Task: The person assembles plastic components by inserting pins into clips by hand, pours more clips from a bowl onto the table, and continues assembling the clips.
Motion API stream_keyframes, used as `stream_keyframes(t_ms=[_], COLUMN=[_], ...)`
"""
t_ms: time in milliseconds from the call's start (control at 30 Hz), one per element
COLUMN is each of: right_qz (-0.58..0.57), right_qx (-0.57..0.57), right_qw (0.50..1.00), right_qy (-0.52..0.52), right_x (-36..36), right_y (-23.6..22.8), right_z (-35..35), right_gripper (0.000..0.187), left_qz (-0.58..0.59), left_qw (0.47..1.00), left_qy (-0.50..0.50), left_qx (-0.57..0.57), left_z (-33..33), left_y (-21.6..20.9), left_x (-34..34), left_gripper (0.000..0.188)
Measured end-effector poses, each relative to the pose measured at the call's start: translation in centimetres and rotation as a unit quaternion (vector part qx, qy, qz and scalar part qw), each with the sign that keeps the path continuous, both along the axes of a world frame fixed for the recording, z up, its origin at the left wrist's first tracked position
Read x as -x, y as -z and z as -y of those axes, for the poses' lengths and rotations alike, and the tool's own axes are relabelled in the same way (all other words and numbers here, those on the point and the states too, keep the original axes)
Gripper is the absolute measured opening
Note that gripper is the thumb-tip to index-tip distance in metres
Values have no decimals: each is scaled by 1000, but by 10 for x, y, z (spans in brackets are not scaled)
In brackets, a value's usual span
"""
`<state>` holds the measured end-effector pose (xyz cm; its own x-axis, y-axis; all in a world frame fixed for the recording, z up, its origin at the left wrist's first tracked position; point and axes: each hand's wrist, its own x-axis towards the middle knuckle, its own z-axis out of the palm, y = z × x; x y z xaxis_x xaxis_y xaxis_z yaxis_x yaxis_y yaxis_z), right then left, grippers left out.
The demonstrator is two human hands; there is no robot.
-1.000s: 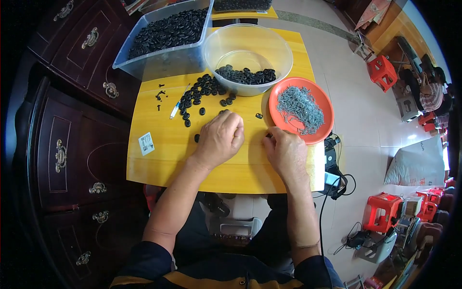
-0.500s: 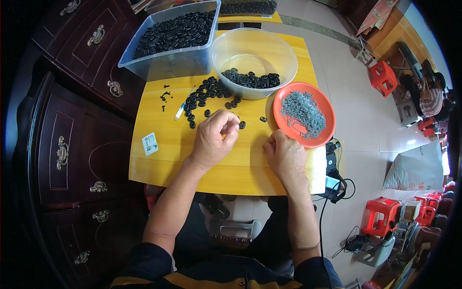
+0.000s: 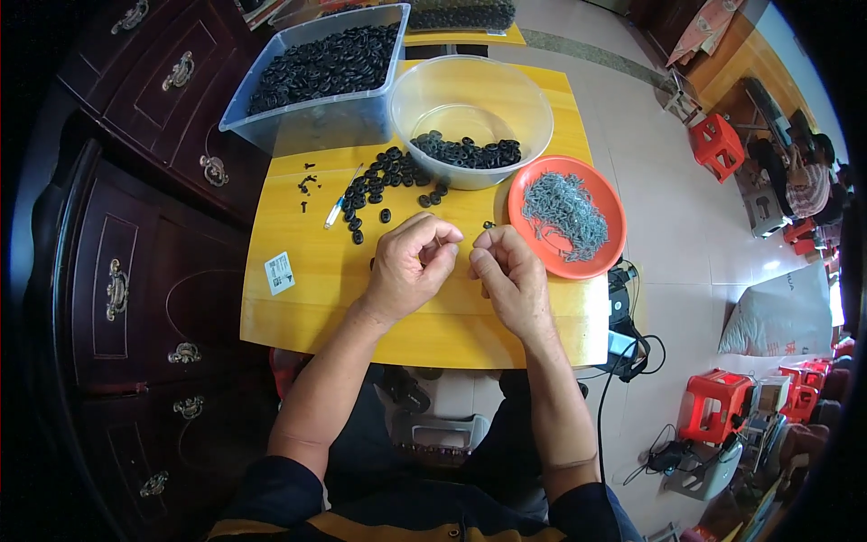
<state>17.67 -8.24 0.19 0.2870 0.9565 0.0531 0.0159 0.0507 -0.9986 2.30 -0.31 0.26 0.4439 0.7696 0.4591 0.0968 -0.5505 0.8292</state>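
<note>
My left hand (image 3: 415, 269) is over the middle of the table, thumb and forefinger pinched together. Facing it, my right hand (image 3: 511, 282) also pinches, its fingertips a small gap from the left ones. Whatever either pinch holds is too small to make out. Beyond the left hand lie loose black oval plastic pieces (image 3: 386, 216), and one small black piece (image 3: 489, 225) sits just past the right fingers. To the right, an orange-red plate (image 3: 591, 268) carries a heap of small grey metal pins or screws (image 3: 569, 215).
A clear round bowl (image 3: 471, 79) partly filled with black pieces stands at the back, beside a blue-tinted bin (image 3: 330, 122) full of them. Left on the yellow table (image 3: 316, 316) are a pen-like tool (image 3: 336, 210), small dark screws (image 3: 305, 188) and a white label card (image 3: 280, 273). Dark drawers border the left.
My right hand has moved up and left from beside the plate, bringing its fingertips near my left hand's. The black piece by the left fingertips no longer shows.
</note>
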Motion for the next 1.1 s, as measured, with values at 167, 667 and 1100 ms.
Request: stream_keyframes(t_ms=[167,667,1100], right_qz=[-70,-79,30], right_qx=[63,35,-18], right_qw=[995,996,999], right_qy=[-37,-38,24], right_x=[-2,-5,-2], right_y=[0,7,12], right_z=[0,-2,-4], right_gripper=[12,11,21], left_qz=[7,12,42], left_qw=[1000,999,993], left_qy=[-4,11,22], left_qx=[16,40,112], left_z=[-2,-3,-1], left_y=[4,3,5], left_x=[1,0,0], left_gripper=[12,14,18])
